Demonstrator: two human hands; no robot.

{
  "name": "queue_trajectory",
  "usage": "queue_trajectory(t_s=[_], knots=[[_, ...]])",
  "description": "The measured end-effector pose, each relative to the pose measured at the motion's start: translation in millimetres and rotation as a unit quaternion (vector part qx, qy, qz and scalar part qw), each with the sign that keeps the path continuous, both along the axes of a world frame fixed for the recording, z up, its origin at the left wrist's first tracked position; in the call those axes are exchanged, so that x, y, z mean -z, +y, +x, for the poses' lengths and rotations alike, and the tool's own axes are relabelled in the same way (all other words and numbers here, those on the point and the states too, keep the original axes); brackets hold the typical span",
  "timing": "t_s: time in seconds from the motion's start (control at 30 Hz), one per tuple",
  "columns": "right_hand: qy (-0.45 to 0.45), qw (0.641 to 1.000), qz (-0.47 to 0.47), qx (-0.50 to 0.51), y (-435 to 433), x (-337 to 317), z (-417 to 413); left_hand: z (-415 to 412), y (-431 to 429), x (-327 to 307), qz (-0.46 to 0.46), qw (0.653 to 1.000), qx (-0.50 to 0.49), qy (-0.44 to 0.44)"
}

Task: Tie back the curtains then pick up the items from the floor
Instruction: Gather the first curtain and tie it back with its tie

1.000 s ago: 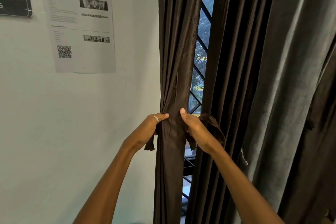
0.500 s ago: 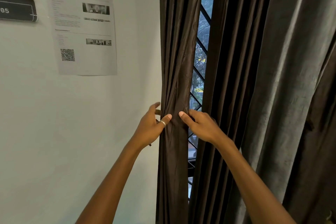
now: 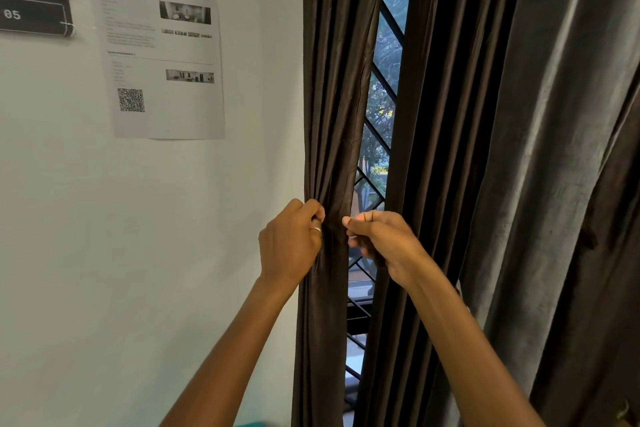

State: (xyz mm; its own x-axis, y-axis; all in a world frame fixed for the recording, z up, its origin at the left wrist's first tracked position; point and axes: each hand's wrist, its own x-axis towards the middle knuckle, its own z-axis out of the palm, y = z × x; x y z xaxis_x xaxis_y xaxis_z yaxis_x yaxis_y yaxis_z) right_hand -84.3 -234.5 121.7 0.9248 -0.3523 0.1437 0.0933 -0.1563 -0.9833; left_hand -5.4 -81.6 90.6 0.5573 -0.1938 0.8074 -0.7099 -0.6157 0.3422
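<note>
A dark brown curtain panel (image 3: 332, 80) hangs bunched against the wall's edge. My left hand (image 3: 291, 243) grips its left side at waist height, fingers curled, a ring on one finger. My right hand (image 3: 381, 243) is closed on the panel's right side, pinching dark fabric that looks like a tie-back strip; most of the strip is hidden. The two hands are a few centimetres apart with the bunched cloth between them. A second dark brown curtain panel (image 3: 450, 114) hangs to the right of the gap. No floor items are in view.
Between the panels a window with a black diagonal grille (image 3: 384, 87) shows greenery outside. A grey curtain (image 3: 554, 149) hangs at the right. On the white wall at the left are a printed sheet (image 3: 162, 55) and a dark sign (image 3: 31, 12).
Both hands went from open fingers pressing on the curtain to closed fists gripping it. The loose strip seen hanging by the hands a second ago is now mostly hidden in them.
</note>
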Motion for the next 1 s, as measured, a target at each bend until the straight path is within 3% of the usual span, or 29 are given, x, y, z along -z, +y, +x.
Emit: queue_trajectory(t_s=[0.17, 0.4, 0.5, 0.77, 0.87, 1.0], knots=[[-0.02, 0.978, 0.199, -0.059, 7.0, 6.0, -4.9, 5.1, 3.4, -4.8, -0.011, 0.994, 0.053, 0.094], [-0.054, 0.948, 0.295, -0.111, 16.3, 16.6, -3.0, 0.0, 11.1, -24.2, -0.069, 0.946, 0.174, 0.265], [-0.076, 0.937, 0.318, -0.122, 18.6, 17.5, -2.6, -1.6, 17.9, -23.1, -0.018, 0.942, 0.197, 0.27], [-0.086, 0.949, 0.282, -0.11, 25.2, 20.8, 3.1, 6.9, 19.9, -15.6, 0.089, 0.972, 0.176, 0.125], [-0.085, 0.969, 0.219, -0.08, 30.4, 23.4, 6.6, 7.6, 19.2, -19.0, 0.08, 0.974, 0.157, 0.145], [-0.088, 0.991, 0.095, 0.045, 45.2, 42.9, 10.2, 4.8, 14.8, -24.3, 0.078, 0.971, 0.149, 0.17]])
